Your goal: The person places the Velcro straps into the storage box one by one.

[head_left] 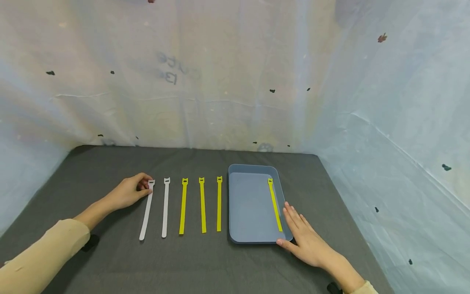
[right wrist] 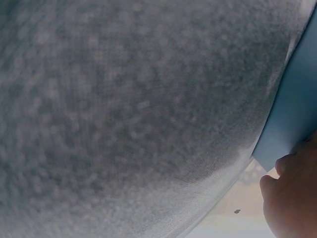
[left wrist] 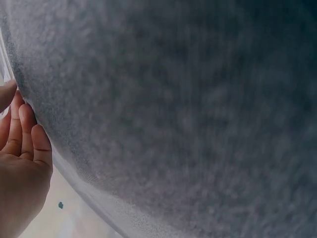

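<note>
In the head view, my left hand (head_left: 126, 191) pinches the slotted head of the leftmost white hook-and-loop cable tie (head_left: 146, 216) between thumb and fingers. The tie's tail lies slanted on the dark cloth. A second white cable tie (head_left: 165, 208) lies just right of it. My right hand (head_left: 306, 239) rests with straight fingers against the right side and near right corner of a blue-grey tray (head_left: 246, 208). Inside the tray, toward its right side, lies a yellow cable tie (head_left: 275, 206). The left wrist view shows the left fingers (left wrist: 25, 134) only at its edge.
Three more yellow cable ties, at left (head_left: 183, 208), middle (head_left: 202, 208) and right (head_left: 219, 206), lie in a row between the white ties and the tray. A dark grey cloth (head_left: 183, 265) covers the table. Pale plastic sheeting (head_left: 220, 61) surrounds the back and sides.
</note>
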The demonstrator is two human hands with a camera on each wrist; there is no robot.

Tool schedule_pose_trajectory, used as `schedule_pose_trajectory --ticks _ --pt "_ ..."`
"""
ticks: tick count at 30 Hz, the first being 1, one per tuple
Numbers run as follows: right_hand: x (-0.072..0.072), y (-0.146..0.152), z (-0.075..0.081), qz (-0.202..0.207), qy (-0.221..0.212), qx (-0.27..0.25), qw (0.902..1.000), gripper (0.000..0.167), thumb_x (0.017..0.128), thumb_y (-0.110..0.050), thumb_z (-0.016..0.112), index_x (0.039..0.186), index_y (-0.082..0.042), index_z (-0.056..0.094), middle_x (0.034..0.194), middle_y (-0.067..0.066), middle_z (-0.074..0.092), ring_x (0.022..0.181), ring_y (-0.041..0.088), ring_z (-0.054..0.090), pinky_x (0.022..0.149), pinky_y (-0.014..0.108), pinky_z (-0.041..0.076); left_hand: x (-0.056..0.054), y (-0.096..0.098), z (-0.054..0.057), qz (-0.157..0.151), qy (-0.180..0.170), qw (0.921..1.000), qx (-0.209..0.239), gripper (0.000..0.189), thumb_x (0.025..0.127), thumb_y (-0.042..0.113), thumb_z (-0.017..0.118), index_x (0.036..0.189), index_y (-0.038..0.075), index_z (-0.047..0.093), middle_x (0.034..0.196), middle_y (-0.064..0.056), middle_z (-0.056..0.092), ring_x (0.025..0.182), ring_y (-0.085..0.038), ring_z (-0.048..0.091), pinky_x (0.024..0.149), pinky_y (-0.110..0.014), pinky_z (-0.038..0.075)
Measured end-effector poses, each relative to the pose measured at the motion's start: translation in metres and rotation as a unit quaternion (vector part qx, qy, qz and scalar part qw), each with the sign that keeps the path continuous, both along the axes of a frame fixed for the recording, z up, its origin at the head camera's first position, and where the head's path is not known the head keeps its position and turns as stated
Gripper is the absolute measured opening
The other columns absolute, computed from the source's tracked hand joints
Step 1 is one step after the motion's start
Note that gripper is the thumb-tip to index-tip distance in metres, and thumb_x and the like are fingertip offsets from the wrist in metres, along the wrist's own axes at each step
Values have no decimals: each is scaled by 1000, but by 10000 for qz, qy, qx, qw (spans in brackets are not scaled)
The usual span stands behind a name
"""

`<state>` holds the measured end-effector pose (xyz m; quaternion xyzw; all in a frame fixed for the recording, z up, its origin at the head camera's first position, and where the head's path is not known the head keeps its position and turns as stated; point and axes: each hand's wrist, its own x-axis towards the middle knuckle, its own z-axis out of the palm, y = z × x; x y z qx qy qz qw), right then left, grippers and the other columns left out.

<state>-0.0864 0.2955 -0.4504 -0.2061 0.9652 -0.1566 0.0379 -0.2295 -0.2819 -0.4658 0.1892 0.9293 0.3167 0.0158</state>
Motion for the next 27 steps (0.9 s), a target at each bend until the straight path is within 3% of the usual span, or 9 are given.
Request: schedule_pose_trajectory --ticks 8,15,22,27 --pt "0 0 2 12 44 6 10000 97 101 -62 57 166 -3 17 175 9 8 159 33 13 122 62 19 1 1 0 128 -4 9999 65 24 101 8 68 121 -2 62 99 -7 66 88 -18 60 71 -31 50" --pt "1 -1 3 0 39 -10 10000 96 101 -62 57 166 -3 17 175 10 8 159 33 14 127 49 12 4 1 2 241 13 9995 179 17 104 15 66 117 3 64 99 -6 67 88 -18 59 70 -31 48" --pt "-1 -1 4 -11 49 6 10000 97 100 -61 58 166 -2 17 175 10 8 160 32 13 123 61 19 8 6 12 350 -81 9978 555 23 107 19 62 121 1 62 104 -11 67 90 -20 60 68 -29 50" --pt "2 -1 3 3 16 -29 10000 96 101 -62 56 166 -3 17 174 10 9 159 32 13 124 59 17 16 8 19 474 -145 9953 831 26 108 21 59 125 1 60 106 -12 67 88 -22 62 66 -30 51"
